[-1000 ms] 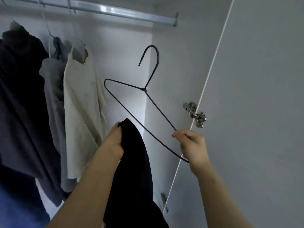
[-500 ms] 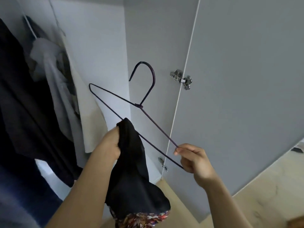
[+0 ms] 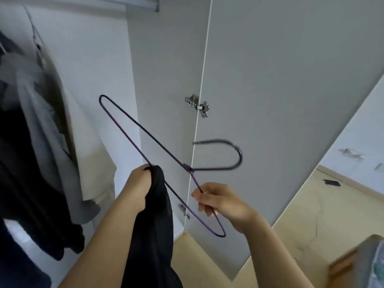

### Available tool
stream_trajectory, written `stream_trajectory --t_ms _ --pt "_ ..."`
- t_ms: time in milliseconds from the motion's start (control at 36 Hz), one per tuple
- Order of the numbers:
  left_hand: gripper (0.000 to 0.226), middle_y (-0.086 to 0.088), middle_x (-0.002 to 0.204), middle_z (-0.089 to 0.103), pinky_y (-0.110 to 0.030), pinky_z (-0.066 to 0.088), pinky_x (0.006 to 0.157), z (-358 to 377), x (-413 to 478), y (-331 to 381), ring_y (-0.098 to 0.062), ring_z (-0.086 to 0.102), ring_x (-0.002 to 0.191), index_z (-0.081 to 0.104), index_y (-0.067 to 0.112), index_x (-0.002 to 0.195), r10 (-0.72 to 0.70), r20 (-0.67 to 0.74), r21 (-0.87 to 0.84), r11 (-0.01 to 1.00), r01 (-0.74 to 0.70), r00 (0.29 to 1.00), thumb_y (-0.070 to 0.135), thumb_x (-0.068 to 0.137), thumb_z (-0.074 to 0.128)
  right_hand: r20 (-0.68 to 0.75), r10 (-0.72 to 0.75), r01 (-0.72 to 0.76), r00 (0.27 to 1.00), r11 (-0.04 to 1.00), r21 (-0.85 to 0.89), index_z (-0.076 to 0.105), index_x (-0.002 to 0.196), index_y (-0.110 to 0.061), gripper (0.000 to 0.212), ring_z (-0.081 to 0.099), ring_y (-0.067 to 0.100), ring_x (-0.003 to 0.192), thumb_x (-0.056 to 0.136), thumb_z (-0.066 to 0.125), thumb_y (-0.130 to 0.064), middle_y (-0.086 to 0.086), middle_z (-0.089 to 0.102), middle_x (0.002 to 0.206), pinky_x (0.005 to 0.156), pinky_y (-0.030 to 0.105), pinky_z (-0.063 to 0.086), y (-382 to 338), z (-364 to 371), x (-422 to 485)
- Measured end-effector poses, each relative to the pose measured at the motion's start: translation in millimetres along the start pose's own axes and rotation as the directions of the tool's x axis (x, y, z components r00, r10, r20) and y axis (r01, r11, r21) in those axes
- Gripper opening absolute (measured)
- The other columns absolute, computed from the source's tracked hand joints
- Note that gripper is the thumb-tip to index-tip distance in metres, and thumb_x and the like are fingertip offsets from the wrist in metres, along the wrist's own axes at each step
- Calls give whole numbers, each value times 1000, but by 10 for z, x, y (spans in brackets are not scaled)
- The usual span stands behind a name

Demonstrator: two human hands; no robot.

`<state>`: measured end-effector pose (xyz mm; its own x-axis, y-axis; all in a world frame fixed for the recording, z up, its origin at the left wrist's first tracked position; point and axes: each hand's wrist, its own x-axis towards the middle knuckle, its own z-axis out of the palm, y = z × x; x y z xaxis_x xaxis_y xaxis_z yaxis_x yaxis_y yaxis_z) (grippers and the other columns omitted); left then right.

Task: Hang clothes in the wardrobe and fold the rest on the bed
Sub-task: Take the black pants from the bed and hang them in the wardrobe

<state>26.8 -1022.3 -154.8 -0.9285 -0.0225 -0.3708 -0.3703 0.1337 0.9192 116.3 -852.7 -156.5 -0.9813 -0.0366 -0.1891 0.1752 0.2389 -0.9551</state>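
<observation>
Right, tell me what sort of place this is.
Probably a bedroom, at an open wardrobe: clothes hang from a rail, the door stands open on its hinge, and the right hand holds a wire hanger, the left hand a black garment.

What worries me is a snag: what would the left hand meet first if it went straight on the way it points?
Probably the lower wire of the hanger, which crosses just above the left hand; depth is unclear, so they may be touching. Beyond it stands the wardrobe wall.
</observation>
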Motion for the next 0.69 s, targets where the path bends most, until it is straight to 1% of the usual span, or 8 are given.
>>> stream_trajectory --t_ms 56,139,194,250,417,500,611,695 --pt "20 -17 94 62 -40 51 80 123 -21 -25 -34 61 87 63 8 103 31 -6 72 997 -30 1000 4 87 51 -32 -62 64 998 997 51 64 88 -12 6 44 12 53 87 62 -7 -4 55 56 49 16 36 -27 25 24" --pt "22 -12 93 63 -32 50 70 230 -16 -73 -28 60 80 63 11 100 117 -39 191 976 -108 992 7 88 45 -88 -171 182 981 975 131 64 88 -15 10 43 5 51 87 62 -5 -12 50 52 49 16 34 -68 51 49" --pt "27 -10 101 63 -37 53 81 250 2 -99 -28 61 90 62 13 105 154 -49 272 953 -136 987 7 88 42 -151 -215 243 965 949 203 64 86 -14 9 38 5 47 88 61 -6 -13 45 50 47 15 31 -75 62 67" --pt "29 -7 103 62 -39 51 87 256 -1 -108 -26 59 94 61 13 106 184 -47 332 930 -159 982 5 88 39 -218 -227 284 949 916 282 64 82 -12 13 28 8 46 92 56 -9 -9 35 48 44 18 24 -59 63 97" --pt "25 0 92 53 -28 40 70 98 19 -67 -19 51 84 51 18 104 299 -130 469 858 -207 945 4 90 35 -272 -158 249 949 905 345 60 77 -9 29 18 6 41 99 43 -20 -8 24 44 40 18 17 32 17 204" --pt "26 -1 92 54 -23 38 58 138 10 22 -15 50 75 52 17 104 327 -186 421 879 -226 927 3 90 36 -219 -100 167 971 936 311 51 74 -10 28 21 6 40 98 44 -21 -8 28 44 37 16 21 100 -10 224" --pt "27 1 93 51 -20 35 54 417 -64 180 -9 45 71 53 18 97 309 -219 247 935 -254 926 -1 88 36 -139 -114 140 984 970 197 45 69 -10 26 42 7 50 84 66 -10 -2 43 57 48 16 37 195 141 228" --pt "26 1 88 52 -25 39 59 608 -124 234 -16 51 75 52 22 87 297 -210 166 950 -265 932 0 85 40 -95 -107 119 990 983 136 47 80 -7 35 58 25 73 67 78 -17 8 54 76 71 38 50 207 255 244"
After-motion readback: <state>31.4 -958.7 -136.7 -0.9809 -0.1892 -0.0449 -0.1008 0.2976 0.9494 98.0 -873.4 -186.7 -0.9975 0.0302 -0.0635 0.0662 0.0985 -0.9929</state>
